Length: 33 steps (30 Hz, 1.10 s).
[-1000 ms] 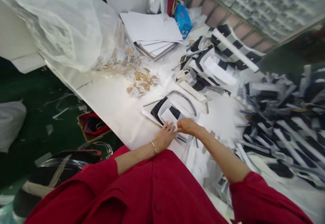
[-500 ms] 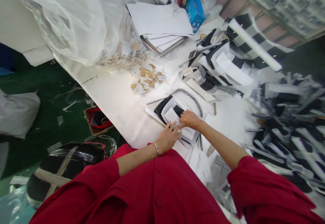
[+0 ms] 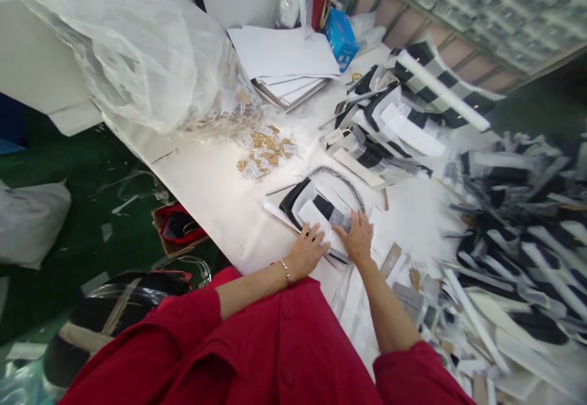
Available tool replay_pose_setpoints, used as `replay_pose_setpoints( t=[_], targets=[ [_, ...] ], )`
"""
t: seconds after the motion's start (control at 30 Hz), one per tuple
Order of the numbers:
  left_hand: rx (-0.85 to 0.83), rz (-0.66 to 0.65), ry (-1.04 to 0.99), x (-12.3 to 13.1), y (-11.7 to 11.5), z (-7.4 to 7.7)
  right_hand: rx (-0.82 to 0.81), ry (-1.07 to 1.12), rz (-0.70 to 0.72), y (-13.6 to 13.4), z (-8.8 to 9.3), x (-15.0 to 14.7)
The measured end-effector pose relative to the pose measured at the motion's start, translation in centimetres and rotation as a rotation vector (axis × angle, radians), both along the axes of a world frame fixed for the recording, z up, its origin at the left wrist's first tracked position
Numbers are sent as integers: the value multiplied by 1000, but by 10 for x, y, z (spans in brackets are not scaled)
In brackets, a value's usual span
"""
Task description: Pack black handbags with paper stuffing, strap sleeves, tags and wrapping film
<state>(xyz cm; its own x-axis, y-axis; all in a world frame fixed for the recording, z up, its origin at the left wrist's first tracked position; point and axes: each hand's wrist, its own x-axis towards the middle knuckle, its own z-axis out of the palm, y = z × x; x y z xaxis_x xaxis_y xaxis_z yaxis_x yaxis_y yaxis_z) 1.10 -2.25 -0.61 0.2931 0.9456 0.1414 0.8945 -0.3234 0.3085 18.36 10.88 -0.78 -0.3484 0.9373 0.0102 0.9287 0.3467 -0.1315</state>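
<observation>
A small stack of black-and-white packaged items (image 3: 316, 206) lies on the white table (image 3: 215, 191) in front of me. My left hand (image 3: 306, 251) rests flat on the near end of the stack with its fingers spread. Beside it, my right hand (image 3: 356, 237) presses flat on the stack's right side, fingers stretched out. Neither hand grips anything. A bracelet shows on my left wrist, and both sleeves are red.
A large clear plastic bag (image 3: 137, 68) fills the back left. Small brown tags (image 3: 266, 151) lie behind the stack, white papers (image 3: 284, 56) and a blue box (image 3: 340, 37) further back. Heaps of black-and-white packages (image 3: 518, 221) cover the right. A red-lined box (image 3: 177, 227) sits on the green floor.
My right hand has moved from the middle of the stack to its right side and flattened out. My left hand has stayed in place. The view has shifted slightly.
</observation>
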Motion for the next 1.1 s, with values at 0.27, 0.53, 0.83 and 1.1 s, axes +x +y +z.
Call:
replay_pose_setpoints(
  t=[0.27, 0.53, 0.83, 1.1],
  targets=[
    [22, -2, 11, 0, 1, -2, -29, 63, -82, -6, 11, -7],
    [63, -25, -7, -3, 3, -3, 56, 293, -76, -22, 39, -25],
    [60, -274, -27, -57, 22, 13, -104, 657, -177, -81, -6, -56],
    [-100, -393, 104, -139, 75, 28, -42, 425, -2, -81, 8, -66]
  ],
)
